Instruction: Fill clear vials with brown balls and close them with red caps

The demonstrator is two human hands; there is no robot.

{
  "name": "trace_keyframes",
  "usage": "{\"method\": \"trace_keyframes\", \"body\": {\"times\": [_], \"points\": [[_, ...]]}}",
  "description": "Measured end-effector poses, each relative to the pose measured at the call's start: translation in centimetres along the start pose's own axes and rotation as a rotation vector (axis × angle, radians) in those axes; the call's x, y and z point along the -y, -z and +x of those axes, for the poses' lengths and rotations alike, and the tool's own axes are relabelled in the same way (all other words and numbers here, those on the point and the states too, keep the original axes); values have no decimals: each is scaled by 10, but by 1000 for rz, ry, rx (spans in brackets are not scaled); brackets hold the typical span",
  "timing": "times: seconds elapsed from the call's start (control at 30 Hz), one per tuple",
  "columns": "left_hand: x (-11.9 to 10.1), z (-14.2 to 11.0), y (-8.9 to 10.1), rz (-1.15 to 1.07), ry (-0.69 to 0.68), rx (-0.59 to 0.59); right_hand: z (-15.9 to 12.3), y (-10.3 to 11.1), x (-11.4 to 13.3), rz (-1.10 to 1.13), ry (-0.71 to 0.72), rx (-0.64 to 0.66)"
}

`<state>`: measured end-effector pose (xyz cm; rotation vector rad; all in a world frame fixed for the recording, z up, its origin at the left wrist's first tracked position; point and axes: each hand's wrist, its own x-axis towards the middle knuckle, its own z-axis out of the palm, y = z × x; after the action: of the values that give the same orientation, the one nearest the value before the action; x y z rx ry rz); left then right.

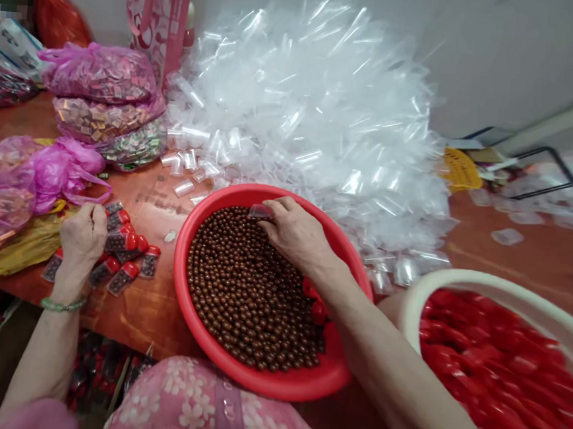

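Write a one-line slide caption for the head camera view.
Right hand holds a clear plastic tube over a red basin of brown beads; left hand rests among filled red-capped tubes.

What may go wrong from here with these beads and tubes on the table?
The right hand holds a small clear tube inside the red basin of round brown beads; a quick move may spill beads, which would likely roll on the table. The red-capped tubes under the left hand lie loose near the table edge, so a knock may push them off.
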<state>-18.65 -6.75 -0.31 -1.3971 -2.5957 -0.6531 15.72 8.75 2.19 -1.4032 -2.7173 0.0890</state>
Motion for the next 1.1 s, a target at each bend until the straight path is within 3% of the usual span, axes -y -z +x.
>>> {"method": "trace_keyframes", "body": {"times": [0.1,0.27,0.43,0.53,0.63,0.7,0.87,0.97,1.1], "points": [[12,0,-9,197,-32,14,15,0,0,-125,13,84],[14,-3,-18,219,-178,85,20,-6,-2,-101,39,106],[14,0,-26,100,-187,30,12,-10,-14,24,-2,96],[8,-2,-25,-12,-184,-59,8,-11,-22,317,-157,68],[-16,-17,-15,-153,-199,-165,6,-17,-24,684,-378,117],[-42,-33,-6,-257,-249,-166,4,-21,-21,787,-441,184],[-108,-75,3,-490,-508,16,-6,-31,-4,954,-471,319],[-125,-84,-5,-559,-550,36,-15,-36,4,1039,-474,423],[-127,-83,-10,-562,-602,93,-22,-41,11,1177,-505,598]]}}
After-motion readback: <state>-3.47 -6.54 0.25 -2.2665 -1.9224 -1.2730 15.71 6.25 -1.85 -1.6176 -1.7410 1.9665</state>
